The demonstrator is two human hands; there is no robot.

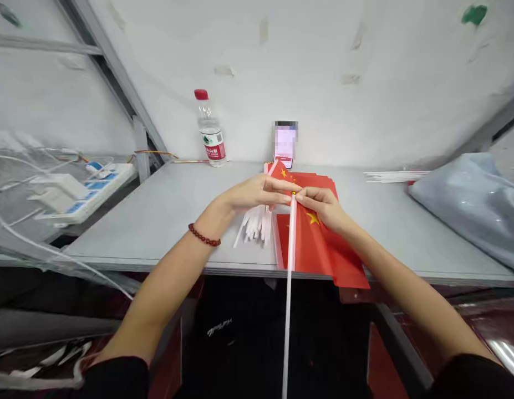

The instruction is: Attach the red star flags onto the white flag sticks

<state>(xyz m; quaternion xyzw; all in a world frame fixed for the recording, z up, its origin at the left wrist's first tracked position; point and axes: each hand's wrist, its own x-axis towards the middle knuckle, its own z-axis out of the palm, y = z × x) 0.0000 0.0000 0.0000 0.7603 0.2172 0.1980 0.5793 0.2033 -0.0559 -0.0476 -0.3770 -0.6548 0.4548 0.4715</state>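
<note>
Both hands meet at the top of a white flagstick [289, 288] with a small gold tip [294, 193]. My left hand [260, 192], wearing a beaded bracelet [204, 236], is closed with thumb and fingers around the stick's top end. From the other side, my right hand [323, 206] pinches the red flag [319, 244] with yellow stars close to the tip. The flag hangs right of the stick, past the table edge, over more red flags [283, 235] lying on the table. A bundle of white sticks [255, 224] lies below my left hand.
A water bottle [212, 136] and an upright phone [285, 144] stand by the back wall. Power strips [94, 194] with cables are at left. A pale plastic bag [473, 202] and more white sticks [393, 176] lie on the grey table [157, 221] at right.
</note>
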